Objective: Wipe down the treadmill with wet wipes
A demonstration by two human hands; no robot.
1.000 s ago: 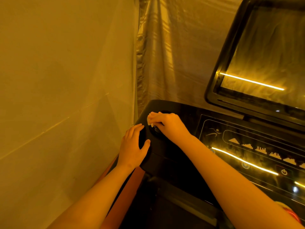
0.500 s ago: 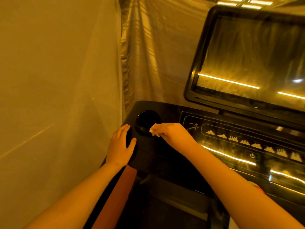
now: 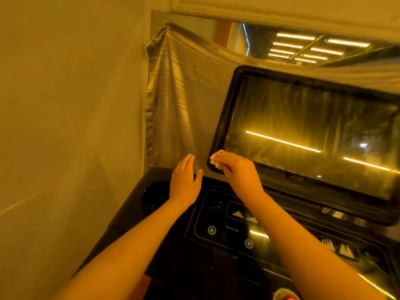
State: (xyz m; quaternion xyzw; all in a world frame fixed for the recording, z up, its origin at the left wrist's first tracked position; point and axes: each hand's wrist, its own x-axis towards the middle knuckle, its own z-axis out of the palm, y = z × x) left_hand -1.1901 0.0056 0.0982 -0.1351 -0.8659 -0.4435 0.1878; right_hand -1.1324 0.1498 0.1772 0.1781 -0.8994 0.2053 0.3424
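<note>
Wet wipe (image 3: 213, 160): one small wad, pressed on the lower-left corner of the screen frame.
Right hand (image 3: 240, 172): fingers curled, pinching the wipe against the frame.
Left hand (image 3: 185, 180): fingers straight and together, thumb apart, over the console's back edge; contact not discernible.
Screen (image 3: 303, 126): one, dark, tilted back; open glass lay right of the wipe.
Console (image 3: 216, 252): one, glossy black; left edge near the wall (image 3: 65, 105).
Cup holder (image 3: 153, 195): one round recess; contents too dark to tell.

The left hand (image 3: 184, 180) reaches forward flat, fingers (image 3: 187, 163) straight, while the right hand (image 3: 240, 173) pinches a wipe (image 3: 213, 159).
</note>
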